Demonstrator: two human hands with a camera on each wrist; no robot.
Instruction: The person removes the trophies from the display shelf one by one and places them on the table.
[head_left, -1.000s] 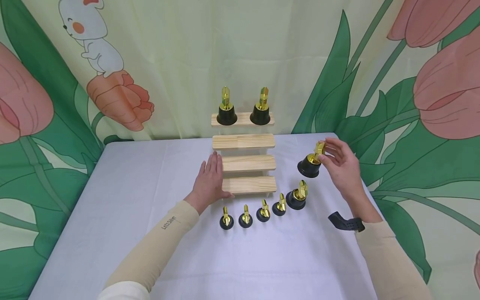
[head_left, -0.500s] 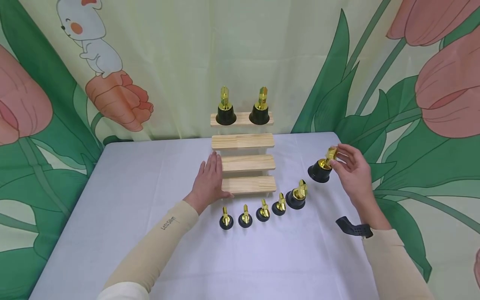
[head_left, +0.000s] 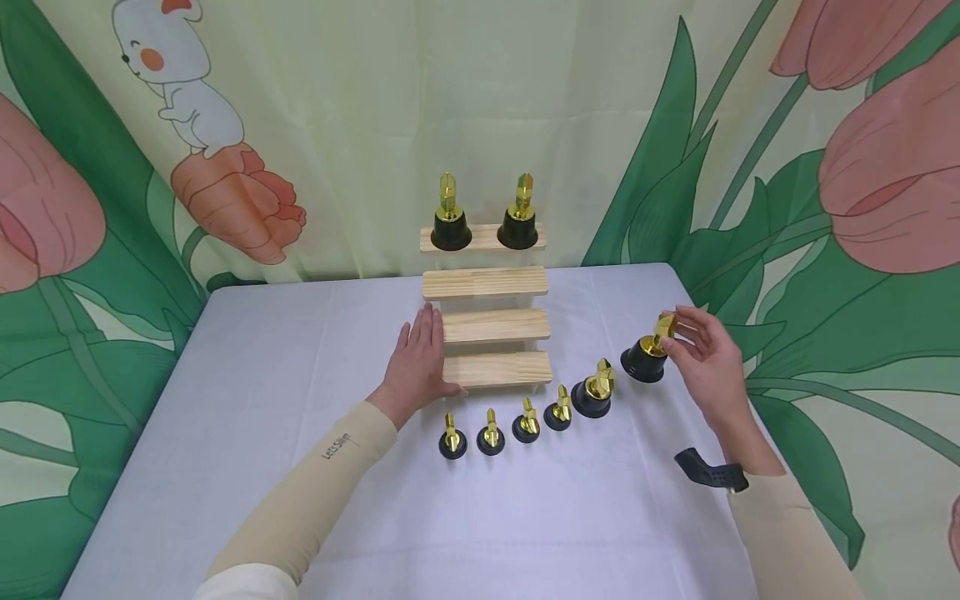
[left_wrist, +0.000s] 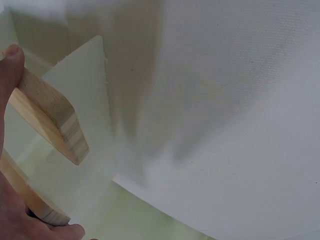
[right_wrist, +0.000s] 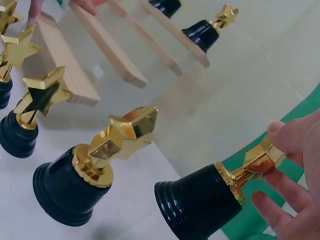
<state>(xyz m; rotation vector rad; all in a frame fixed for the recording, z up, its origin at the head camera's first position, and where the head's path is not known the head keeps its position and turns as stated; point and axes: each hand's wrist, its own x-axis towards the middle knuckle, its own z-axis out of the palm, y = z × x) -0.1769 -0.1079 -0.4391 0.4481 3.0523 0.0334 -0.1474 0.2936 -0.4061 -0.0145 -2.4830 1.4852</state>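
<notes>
- Pinching trophy (head_left: 649,348) by its star (right_wrist: 262,157) with right hand (head_left: 702,346), presumably leaving base (right_wrist: 197,202) unobstructed.
- Laying left hand (head_left: 417,358), fingers straight, against wooden rack (head_left: 498,367), presumably for steadiness.

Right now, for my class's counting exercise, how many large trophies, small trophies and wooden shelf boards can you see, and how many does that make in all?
Large trophies: 4, including one held in the right hand
Small trophies: 4
Wooden shelf boards: 4
Total: 12
</notes>
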